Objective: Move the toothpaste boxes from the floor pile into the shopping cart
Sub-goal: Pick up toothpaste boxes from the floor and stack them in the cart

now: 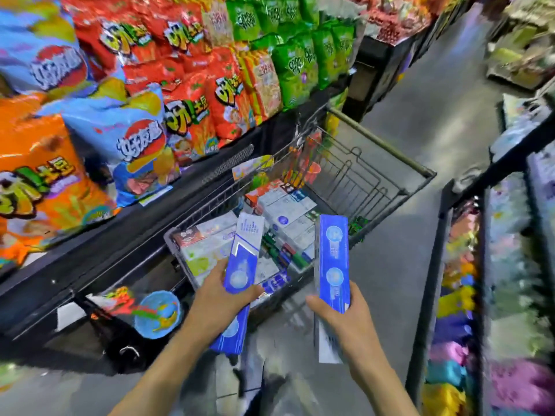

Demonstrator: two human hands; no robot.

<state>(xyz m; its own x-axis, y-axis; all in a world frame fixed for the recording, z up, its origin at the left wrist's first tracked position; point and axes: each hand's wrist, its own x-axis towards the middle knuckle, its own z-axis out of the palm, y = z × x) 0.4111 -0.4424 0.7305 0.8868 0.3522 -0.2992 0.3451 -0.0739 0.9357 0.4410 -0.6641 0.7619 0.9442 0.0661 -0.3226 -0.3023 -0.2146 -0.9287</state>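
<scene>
My left hand grips a long blue and white toothpaste box around its middle, its top end over the near end of the shopping cart. My right hand holds a second blue toothpaste box upright, just off the cart's near right corner. The wire cart stands in the aisle and holds several white, blue and red boxes piled at its near end. The floor pile is out of view.
Shelves of snack bags run along the left, close to the cart. A dark bag with a blue disc lies on the floor at lower left. A rack of colourful goods stands on the right. Grey aisle floor stretches beyond the cart.
</scene>
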